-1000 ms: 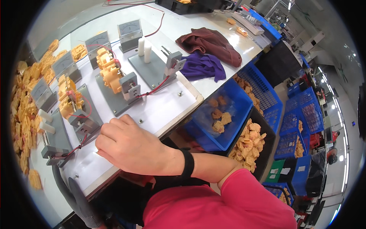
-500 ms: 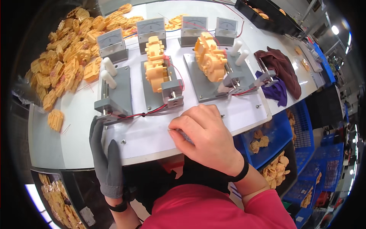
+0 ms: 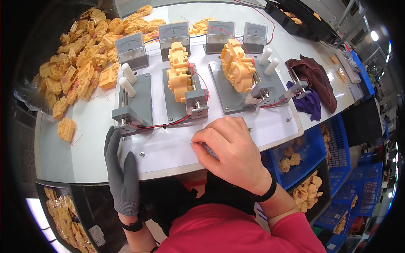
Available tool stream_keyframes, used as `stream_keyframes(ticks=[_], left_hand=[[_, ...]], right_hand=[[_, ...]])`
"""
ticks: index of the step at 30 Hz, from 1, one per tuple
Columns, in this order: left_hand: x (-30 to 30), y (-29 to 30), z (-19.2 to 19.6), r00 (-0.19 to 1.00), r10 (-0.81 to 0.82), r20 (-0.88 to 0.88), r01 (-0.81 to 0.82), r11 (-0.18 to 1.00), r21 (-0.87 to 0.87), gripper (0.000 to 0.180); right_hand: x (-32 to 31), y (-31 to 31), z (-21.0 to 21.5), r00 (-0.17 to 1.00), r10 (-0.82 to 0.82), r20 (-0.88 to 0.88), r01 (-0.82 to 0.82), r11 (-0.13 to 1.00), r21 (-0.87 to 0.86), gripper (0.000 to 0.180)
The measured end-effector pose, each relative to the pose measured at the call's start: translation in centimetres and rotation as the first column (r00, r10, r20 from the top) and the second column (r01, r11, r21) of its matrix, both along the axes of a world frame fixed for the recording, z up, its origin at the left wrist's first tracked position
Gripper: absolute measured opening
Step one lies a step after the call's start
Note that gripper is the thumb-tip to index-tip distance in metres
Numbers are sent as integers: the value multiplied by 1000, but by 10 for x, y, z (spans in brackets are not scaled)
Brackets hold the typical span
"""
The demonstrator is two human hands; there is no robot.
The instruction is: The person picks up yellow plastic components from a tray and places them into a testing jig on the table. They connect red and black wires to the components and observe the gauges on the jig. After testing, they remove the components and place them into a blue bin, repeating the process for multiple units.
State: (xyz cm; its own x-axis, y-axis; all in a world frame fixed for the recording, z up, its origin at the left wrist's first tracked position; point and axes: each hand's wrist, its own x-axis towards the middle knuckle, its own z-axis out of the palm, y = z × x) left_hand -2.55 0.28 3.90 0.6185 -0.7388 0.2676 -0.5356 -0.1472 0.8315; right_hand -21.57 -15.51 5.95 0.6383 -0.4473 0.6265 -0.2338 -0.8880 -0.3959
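My left hand [image 3: 122, 175], in a grey glove, has its fingers stretched along the board's left edge. Its fingertips touch or nearly touch the metal end of the left grey test fixture [image 3: 139, 105]. My bare right hand [image 3: 234, 152] rests curled on the white board [image 3: 173, 152], thumb and forefinger tips together; anything inside is hidden. Beyond the hands, one yellow plastic gearbox housing [image 3: 179, 80] sits on the middle fixture [image 3: 171, 113]. Another yellow gearbox housing [image 3: 239, 69] stands on the right fixture [image 3: 223, 101]. The left fixture bears two white posts [image 3: 127, 86] and no housing.
Several analogue panel meters [image 3: 174, 33] line the back, wired in red and blue. Yellow housings [image 3: 80, 55] are heaped at the left, with a single housing [image 3: 66, 129] nearer. Brown cloth [image 3: 314, 76] and purple cloth [image 3: 308, 105] lie right. A blue bin [image 3: 306, 145] stands below the table.
The whole view has shifted slightly to the right. Both hands, the fixtures and the housings keep their places relative to one another.
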Motion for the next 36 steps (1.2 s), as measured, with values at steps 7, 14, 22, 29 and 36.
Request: stream_keyframes(ticks=[7,14,22,29,36], left_hand=[[1,1,-1,1000,1,6,-1,1000,4,56],[0,0,0,1000,8,-9,-7,1000,6,57],[0,0,-1,1000,4,9,-4,1000,5,56],[0,1,0,1000,-6,-10,6,1000,3,55],[1,1,0,1000,-20,-7,20,1000,-10,56]], right_hand=[[0,0,0,1000,13,13,-13,1000,0,17],[0,0,-2,1000,23,15,-23,1000,-13,18],[0,0,-1,1000,17,22,-16,1000,-18,19],[-1,1,0,1000,11,19,-11,1000,-19,19],[-1,1,-2,1000,18,14,-17,997,-81,17]])
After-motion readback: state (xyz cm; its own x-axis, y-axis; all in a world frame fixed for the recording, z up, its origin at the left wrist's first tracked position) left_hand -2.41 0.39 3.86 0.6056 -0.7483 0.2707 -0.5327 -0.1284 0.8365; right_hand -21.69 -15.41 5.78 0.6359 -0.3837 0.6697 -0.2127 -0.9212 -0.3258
